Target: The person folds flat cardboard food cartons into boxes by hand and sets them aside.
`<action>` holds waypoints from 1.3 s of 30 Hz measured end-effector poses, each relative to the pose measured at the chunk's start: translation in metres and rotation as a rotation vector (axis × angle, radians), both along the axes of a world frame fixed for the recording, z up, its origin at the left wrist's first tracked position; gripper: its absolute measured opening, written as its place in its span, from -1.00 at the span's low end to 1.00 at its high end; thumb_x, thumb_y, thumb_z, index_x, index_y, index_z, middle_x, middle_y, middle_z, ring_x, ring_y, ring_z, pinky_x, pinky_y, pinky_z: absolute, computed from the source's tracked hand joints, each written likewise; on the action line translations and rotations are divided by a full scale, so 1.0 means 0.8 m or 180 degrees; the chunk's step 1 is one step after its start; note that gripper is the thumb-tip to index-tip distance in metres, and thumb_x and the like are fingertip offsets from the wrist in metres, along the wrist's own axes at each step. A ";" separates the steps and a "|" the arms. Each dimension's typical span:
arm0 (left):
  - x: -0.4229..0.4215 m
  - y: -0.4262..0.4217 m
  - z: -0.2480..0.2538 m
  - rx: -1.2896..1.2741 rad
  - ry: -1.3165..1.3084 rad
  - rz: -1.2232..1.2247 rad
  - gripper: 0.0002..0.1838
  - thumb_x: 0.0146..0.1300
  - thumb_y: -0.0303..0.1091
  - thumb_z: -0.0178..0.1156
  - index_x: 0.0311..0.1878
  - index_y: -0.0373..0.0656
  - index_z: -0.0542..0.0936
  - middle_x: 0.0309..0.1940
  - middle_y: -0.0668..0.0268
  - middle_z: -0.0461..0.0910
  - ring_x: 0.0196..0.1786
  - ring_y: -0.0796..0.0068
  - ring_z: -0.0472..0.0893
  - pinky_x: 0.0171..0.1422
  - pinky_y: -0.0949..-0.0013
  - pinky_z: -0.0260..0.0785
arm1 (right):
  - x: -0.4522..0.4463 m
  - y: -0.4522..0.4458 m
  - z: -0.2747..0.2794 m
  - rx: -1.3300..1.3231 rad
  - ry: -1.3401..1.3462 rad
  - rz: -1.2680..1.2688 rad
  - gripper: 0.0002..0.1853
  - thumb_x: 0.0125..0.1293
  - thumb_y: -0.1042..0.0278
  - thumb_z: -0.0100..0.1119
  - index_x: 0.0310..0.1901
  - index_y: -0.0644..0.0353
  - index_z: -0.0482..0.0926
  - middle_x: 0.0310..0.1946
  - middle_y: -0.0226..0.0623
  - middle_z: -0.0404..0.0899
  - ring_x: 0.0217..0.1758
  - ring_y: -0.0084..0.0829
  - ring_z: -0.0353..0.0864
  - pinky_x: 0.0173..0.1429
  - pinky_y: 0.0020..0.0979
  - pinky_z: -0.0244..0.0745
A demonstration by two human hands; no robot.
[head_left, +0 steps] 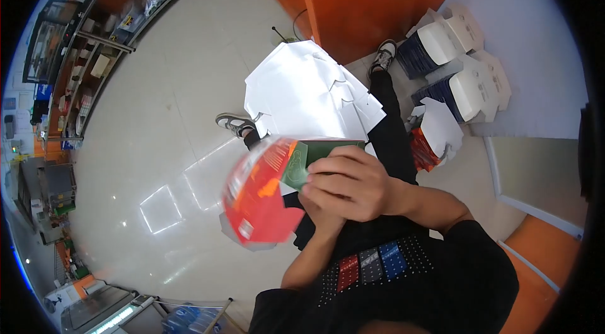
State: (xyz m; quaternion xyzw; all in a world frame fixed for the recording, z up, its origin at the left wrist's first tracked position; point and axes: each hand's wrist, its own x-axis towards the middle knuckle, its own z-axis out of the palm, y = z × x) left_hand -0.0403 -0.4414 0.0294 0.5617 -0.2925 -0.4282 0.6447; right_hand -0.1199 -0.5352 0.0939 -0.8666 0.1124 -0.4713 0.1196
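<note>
A printed carton blank (268, 189), red with orange and a dark green panel, is in front of my torso. Its red part is blurred. My right hand (353, 183) is closed on the green panel, fingers bent over its face and edge. My left hand (324, 215) is beneath the right one, close to the red part's lower edge; its fingers are hidden. Across my legs, just beyond the carton, lies a stack of white cardboard blanks (296, 91) with cut flaps, plain side up.
On the floor at right stand stacks of flat cartons (438, 44), with a red-printed stack (425, 148) nearer. An orange cabinet (372, 0) rises at the top. Loaded shelves (94, 60) line the left side. Blue water bottles (189, 318) stand at the bottom.
</note>
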 end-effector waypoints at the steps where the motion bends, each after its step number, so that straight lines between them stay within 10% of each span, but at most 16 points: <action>1: 0.004 0.000 0.006 -0.0023 0.0102 0.0006 -0.66 0.56 -0.43 0.10 0.32 -0.28 0.49 0.11 0.16 0.64 0.12 0.30 0.68 0.22 0.29 0.58 | -0.008 0.000 -0.007 -0.0007 -0.0007 -0.0044 -0.80 0.06 0.49 0.41 -0.23 0.26 0.73 -0.20 -0.31 0.68 -0.06 -0.29 0.73 0.00 -0.24 0.61; 4: 0.006 -0.007 0.015 -0.0457 0.1567 0.0345 -0.62 0.54 -0.46 0.11 0.37 -0.23 0.46 0.13 0.18 0.63 0.14 0.27 0.67 0.26 0.25 0.56 | -0.025 -0.006 -0.025 0.0179 -0.0117 -0.0036 -0.80 0.09 0.55 0.37 -0.21 0.34 0.69 -0.16 -0.17 0.67 0.00 -0.19 0.75 0.06 -0.21 0.69; 6: 0.030 -0.004 0.007 -0.0326 -0.2691 -0.0317 -0.56 0.52 -0.50 0.09 0.42 -0.22 0.40 0.20 0.17 0.58 0.20 0.29 0.64 0.28 0.26 0.55 | -0.029 -0.004 -0.032 0.0325 -0.0147 -0.0074 -0.78 0.07 0.57 0.38 -0.20 0.35 0.70 -0.15 -0.15 0.67 -0.03 -0.16 0.76 0.02 -0.21 0.71; 7: 0.034 -0.002 0.001 -0.0441 -0.3217 -0.0239 -0.57 0.52 -0.49 0.09 0.41 -0.22 0.40 0.20 0.17 0.58 0.20 0.29 0.64 0.28 0.27 0.55 | -0.027 0.001 -0.024 0.0471 -0.0164 -0.0093 -0.73 -0.03 0.71 0.44 -0.23 0.36 0.68 -0.19 -0.13 0.68 -0.06 -0.13 0.78 -0.04 -0.22 0.74; 11: 0.030 0.008 -0.021 -0.0133 0.0446 -0.0176 -0.60 0.54 -0.47 0.08 0.39 -0.22 0.42 0.19 0.17 0.59 0.20 0.31 0.64 0.27 0.28 0.55 | -0.017 0.024 -0.011 0.1191 -0.0255 -0.0237 -0.71 -0.07 0.75 0.40 -0.23 0.35 0.69 -0.20 -0.13 0.71 -0.08 -0.16 0.81 -0.01 -0.29 0.74; 15: 0.023 0.022 -0.039 -0.0116 0.1285 -0.0028 -0.63 0.55 -0.45 0.06 0.36 -0.21 0.44 0.19 0.17 0.59 0.19 0.34 0.64 0.27 0.29 0.56 | -0.018 0.032 -0.018 0.1207 -0.0215 -0.0224 -0.68 -0.08 0.72 0.40 -0.20 0.34 0.70 -0.17 -0.15 0.70 -0.05 -0.19 0.77 -0.05 -0.24 0.66; 39: 0.024 0.015 -0.005 -0.0332 0.0337 -0.0110 -0.77 0.56 -0.35 0.10 0.09 -0.28 0.60 -0.01 0.28 0.68 -0.02 0.55 0.65 0.05 0.45 0.52 | -0.006 0.019 -0.006 0.0110 0.0166 -0.0360 -0.72 0.08 0.42 0.35 -0.13 0.28 0.69 -0.14 -0.23 0.62 -0.09 -0.28 0.63 -0.18 -0.32 0.57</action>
